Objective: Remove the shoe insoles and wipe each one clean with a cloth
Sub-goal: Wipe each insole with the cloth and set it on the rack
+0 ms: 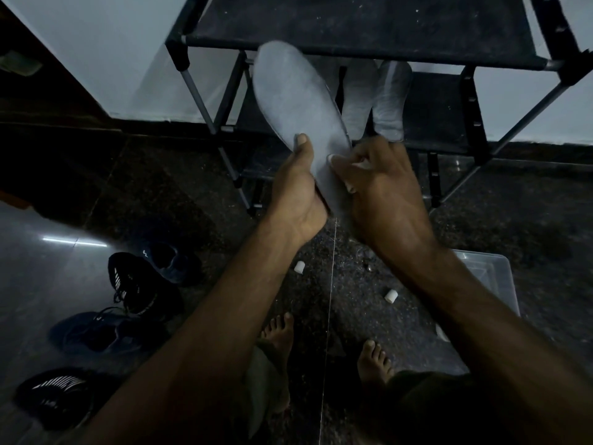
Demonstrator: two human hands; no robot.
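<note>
A grey insole (pixel 295 101) stands tilted in front of me, toe end up and to the left. My left hand (pixel 300 191) grips its heel end, thumb on the top face. My right hand (pixel 382 187) holds a small white cloth (pixel 340 162) bunched in its fingers and presses it against the insole's right edge near the heel. Two more pale insoles (pixel 375 97) lean upright on the rack's lower shelf behind. Several dark shoes (pixel 141 284) lie on the floor at the lower left.
A black shoe rack (pixel 359 30) with metal poles stands right ahead against the wall. A clear plastic box (pixel 491 277) sits on the floor at right. Two small white rolls (pixel 391 296) lie on the speckled floor near my bare feet (pixel 373 361).
</note>
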